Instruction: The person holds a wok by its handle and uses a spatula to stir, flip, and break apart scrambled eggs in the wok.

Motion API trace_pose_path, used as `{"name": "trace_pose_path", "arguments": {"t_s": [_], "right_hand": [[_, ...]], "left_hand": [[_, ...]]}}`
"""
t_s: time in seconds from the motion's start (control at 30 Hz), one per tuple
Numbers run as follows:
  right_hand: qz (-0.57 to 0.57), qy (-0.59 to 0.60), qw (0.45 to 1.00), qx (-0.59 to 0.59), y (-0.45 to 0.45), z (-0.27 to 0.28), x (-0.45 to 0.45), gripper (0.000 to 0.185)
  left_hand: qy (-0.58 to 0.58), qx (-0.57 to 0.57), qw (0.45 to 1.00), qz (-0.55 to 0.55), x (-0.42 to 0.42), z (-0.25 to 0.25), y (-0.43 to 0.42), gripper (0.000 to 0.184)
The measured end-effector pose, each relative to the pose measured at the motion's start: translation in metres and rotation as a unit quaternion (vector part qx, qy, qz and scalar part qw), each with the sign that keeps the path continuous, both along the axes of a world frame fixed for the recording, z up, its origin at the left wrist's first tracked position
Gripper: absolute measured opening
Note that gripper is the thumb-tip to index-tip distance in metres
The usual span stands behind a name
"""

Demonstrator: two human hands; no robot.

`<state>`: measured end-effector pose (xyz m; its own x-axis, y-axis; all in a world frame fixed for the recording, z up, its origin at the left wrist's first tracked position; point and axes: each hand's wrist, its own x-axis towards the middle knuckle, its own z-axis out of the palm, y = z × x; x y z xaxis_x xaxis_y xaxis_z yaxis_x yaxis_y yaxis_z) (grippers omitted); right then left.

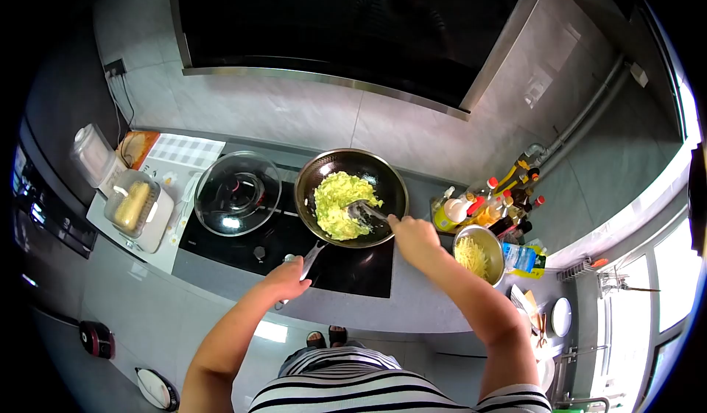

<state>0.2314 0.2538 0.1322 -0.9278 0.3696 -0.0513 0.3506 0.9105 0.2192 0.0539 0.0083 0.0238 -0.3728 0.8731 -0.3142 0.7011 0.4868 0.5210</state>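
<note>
My left hand [288, 279] is wrapped round the handle of a dark wok [391, 181] on the black glass cooktop [361, 274]. Yellow-green scrambled egg [342, 196] lies in the wok, mostly towards its left and middle. In my right hand [414, 238] is the handle of a metal spatula [362, 210], its blade down in the wok against the right side of the egg. My fingers partly hide both handles.
Left of the wok, a glass lid [239, 192] lies over the cooktop. On the right stand a metal bowl [496, 257] with pale yellow shreds and several sauce bottles [491, 212]. A clear container [132, 203] sits far left. The range hood [331, 30] overhangs the back.
</note>
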Motion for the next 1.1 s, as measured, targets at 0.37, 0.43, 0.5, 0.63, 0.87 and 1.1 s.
{"name": "trace_pose_path", "arguments": {"t_s": [0.37,0.43,0.5,0.63,0.87,1.1], "right_hand": [[-0.034,-0.018,0.999,-0.034,-0.031,0.005,-0.014,0.027],[-0.033,-0.011,0.999,-0.025,-0.035,0.006,-0.016,0.023],[-0.026,-0.029,0.998,-0.046,-0.033,0.028,-0.002,0.021],[-0.032,-0.071,0.996,-0.032,-0.042,0.026,0.001,0.017],[-0.015,-0.075,0.997,-0.031,-0.022,0.031,0.007,0.020],[-0.014,-0.028,0.999,-0.029,-0.011,0.010,-0.005,0.029]], "left_hand": [[0.014,0.044,0.999,0.001,0.002,-0.029,0.000,0.049],[0.015,0.047,0.999,0.003,0.002,-0.034,-0.002,0.049],[0.015,0.055,0.998,0.008,0.002,-0.034,-0.001,0.048],[-0.006,0.039,0.999,0.032,0.004,-0.027,-0.002,0.046],[0.018,0.058,0.998,0.011,0.000,-0.037,-0.004,0.045],[0.038,0.047,0.998,0.012,-0.003,-0.025,-0.005,0.042]]}}
